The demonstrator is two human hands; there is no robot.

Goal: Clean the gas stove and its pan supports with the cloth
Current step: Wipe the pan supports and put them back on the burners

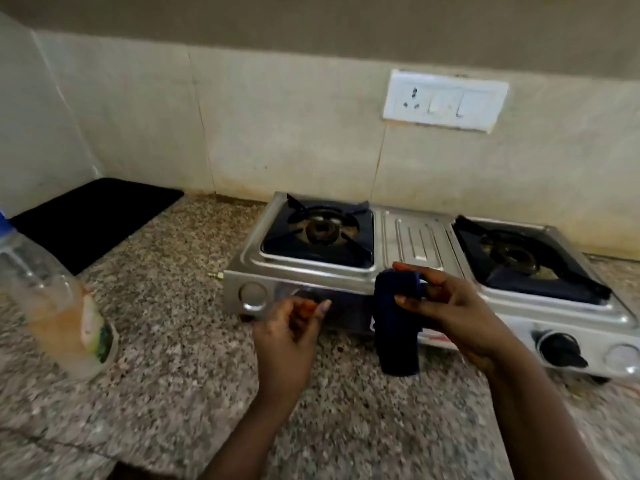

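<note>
Broadly, the speckled worktop carries a steel two-burner stove at about two o'clock from the frame's centre, against the tiled wall. Its dark pan supports sit over both burners; they look rigid and probably heavy, best lifted by an outer bar. A black mat lies at ten o'clock, a plastic bottle at nine. The right hand pinches a dark blue cloth near its top, before the stove's front panel; it hangs limp, soft and light. The left hand is loosely curled, holding nothing, at seven o'clock from the cloth.
</note>
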